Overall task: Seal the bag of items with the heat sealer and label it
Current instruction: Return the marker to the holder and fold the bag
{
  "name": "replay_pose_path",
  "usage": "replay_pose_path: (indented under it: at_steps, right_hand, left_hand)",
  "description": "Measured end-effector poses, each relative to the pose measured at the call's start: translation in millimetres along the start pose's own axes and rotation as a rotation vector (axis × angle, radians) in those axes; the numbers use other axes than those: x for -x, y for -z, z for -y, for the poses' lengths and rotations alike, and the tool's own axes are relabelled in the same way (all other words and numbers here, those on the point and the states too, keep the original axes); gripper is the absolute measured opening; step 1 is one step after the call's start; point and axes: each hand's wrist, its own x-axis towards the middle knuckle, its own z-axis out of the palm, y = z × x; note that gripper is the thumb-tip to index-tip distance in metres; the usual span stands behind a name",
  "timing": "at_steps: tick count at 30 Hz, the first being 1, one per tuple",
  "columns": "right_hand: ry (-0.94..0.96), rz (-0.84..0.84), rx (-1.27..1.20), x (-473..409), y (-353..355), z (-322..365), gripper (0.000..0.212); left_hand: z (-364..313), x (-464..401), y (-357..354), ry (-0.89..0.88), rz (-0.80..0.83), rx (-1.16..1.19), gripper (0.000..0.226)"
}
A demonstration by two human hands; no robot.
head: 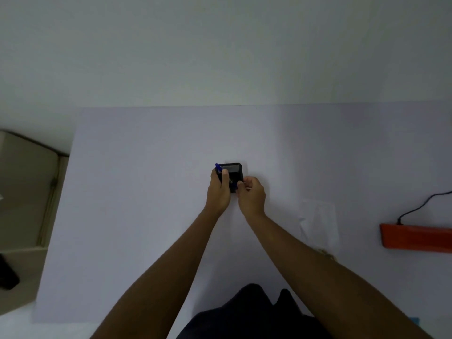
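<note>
White table (146, 216) lay under your arms. Near its right edge sat the orange heat sealer (415, 237). Mid-table, your left hand (218, 192) gripped a blue pen (221, 172) and your right hand (252, 193) pinched something small over the bagged dark item (235, 171). Labelling seemed underway; next would need steady, legible writing.

The wide pale lavender table surface (146, 216) reads matt and smooth, like paper or laminate. A small black rounded-rectangle device (234, 171) looks like plastic with a glossy face catching light. The thin blue pen (218, 168) appears smooth plastic. At the right edge, the long orange heat sealer (415, 237) shows matt plastic, with a black rubbery cable (420, 204). A clear plastic bag (318, 216) lies faintly shiny.
</note>
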Motion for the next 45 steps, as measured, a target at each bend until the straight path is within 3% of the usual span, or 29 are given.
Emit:
replay_pose_path:
  at_steps: [4, 8, 12, 18, 22, 24, 30, 39, 45]
  right_hand:
    - [0.016, 0.088, 0.012, -5.5, 6.4, 3.0, 0.01]
    - [0.028, 0.051, 0.018, 0.7, 33.8, -12.4, 0.021]
    - [0.019, -0.028, 0.018, 19.8, 78.9, -47.4, 0.017]
    - [-0.088, -0.093, 0.025, 66.7, 131.8, -120.0, 0.019]
    - [-0.146, -0.095, 0.03, 91.0, 151.4, -153.6, 0.024]
    - [-0.156, -0.109, 0.031, 99.9, 156.5, -165.7, 0.023]
    - [-0.146, -0.133, 0.033, 112.0, 162.2, -185.9, 0.022]
    - [-0.09, -0.129, 0.033, 112.0, 159.7, -185.2, 0.017]
    - [-0.07, -0.111, 0.023, 109.0, 154.8, -184.9, 0.014]
  left_hand:
    - [-0.9, -7.9, 7.5, -0.002, 0.042, 0.001, 0.044]
    - [22.9, 4.3, 17.9, -0.014, -0.049, -0.141, 0.079]
    - [46.3, 47.5, 4.7, -0.187, -0.265, -0.337, 0.06]
    - [93.3, 111.7, -64.9, -0.333, 0.066, -0.652, 0.041]
    - [116.2, 131.8, -103.5, -0.319, 0.286, -0.696, 0.011]
    - [122.7, 135.6, -117.1, -0.33, 0.334, -0.714, 0.012]
    - [129.4, 135.0, -135.8, -0.285, 0.243, -0.755, 0.031]
    - [123.3, 133.8, -140.9, -0.294, 0.198, -0.804, 0.007]
    - [123.7, 129.8, -140.4, -0.315, 0.213, -0.839, 0.007]
